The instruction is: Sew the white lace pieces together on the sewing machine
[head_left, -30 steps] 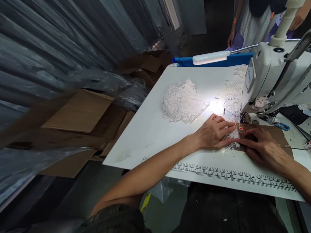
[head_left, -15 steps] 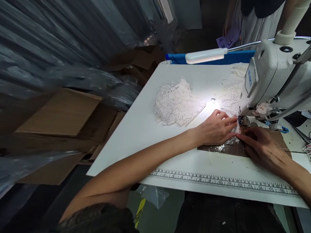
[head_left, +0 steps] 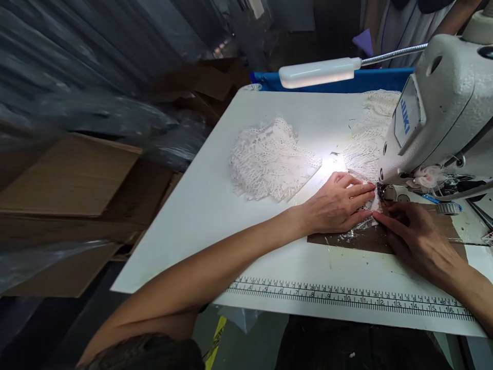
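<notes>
A piece of white lace [head_left: 365, 223] lies under the needle area [head_left: 380, 191] of a white sewing machine [head_left: 431, 108]. My left hand [head_left: 336, 205] rests flat on it, fingers stretched toward the presser foot and partly covering the lace. From the other side, my right hand [head_left: 418, 239] has its fingers bent, with thumb and forefinger pinched at the lace's near edge. Behind the left hand, more gathered white lace [head_left: 364, 149] spreads back along the machine. To the left, a fanned stack of lace pieces [head_left: 269, 162] lies on the white table [head_left: 208, 205].
A lamp [head_left: 319, 73] on a bendable neck lights the work. A printed ruler [head_left: 346, 297] runs along the table's front edge. Scissors-like metal blades [head_left: 479, 213] lie right of the machine's needle area. Cardboard boxes [head_left: 73, 174] stand at left. Another person [head_left: 408, 31] stands behind the table.
The view has shifted a little, so the machine looks larger and nearer. Both hands keep nearly the same hold by the needle. The person behind has moved the purple paper.
</notes>
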